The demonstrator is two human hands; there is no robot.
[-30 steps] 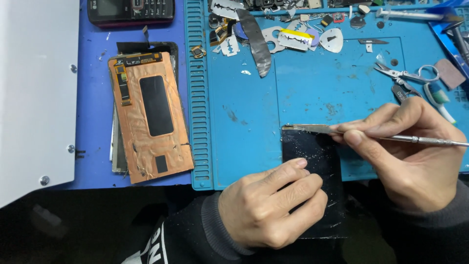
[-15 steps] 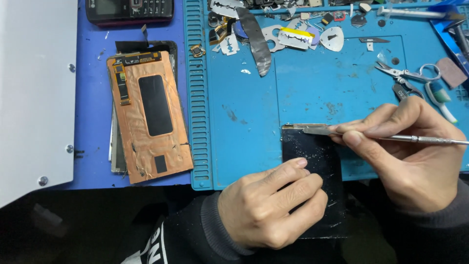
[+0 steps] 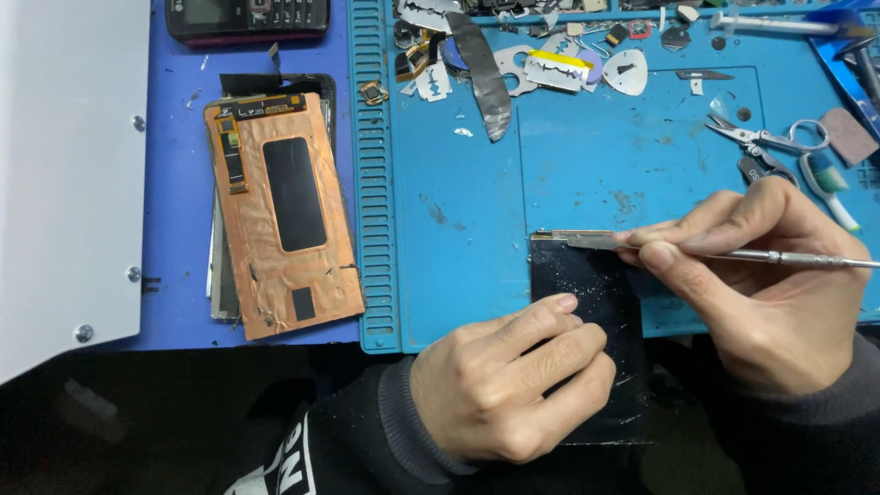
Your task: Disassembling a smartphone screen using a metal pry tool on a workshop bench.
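Note:
A black phone screen panel [image 3: 591,302] lies on the blue work mat [image 3: 477,229], near its front edge. My left hand [image 3: 509,385] presses down on the panel's lower part with curled fingers. My right hand [image 3: 765,280] grips a thin metal scraper tool [image 3: 733,254] like a pen. The tool's flat blade tip rests along the panel's top edge. White specks of debris dot the black surface near the blade.
A copper-backed display assembly [image 3: 284,215] lies on the darker blue mat at the left. Scissors [image 3: 765,139], razor blades, picks and small parts crowd the mat's far edge. A dark keypad phone [image 3: 247,16] sits at top left. A white panel [image 3: 69,174] fills the left side.
The blade has shifted slightly along the panel's top edge. My left hand stays in place on the panel.

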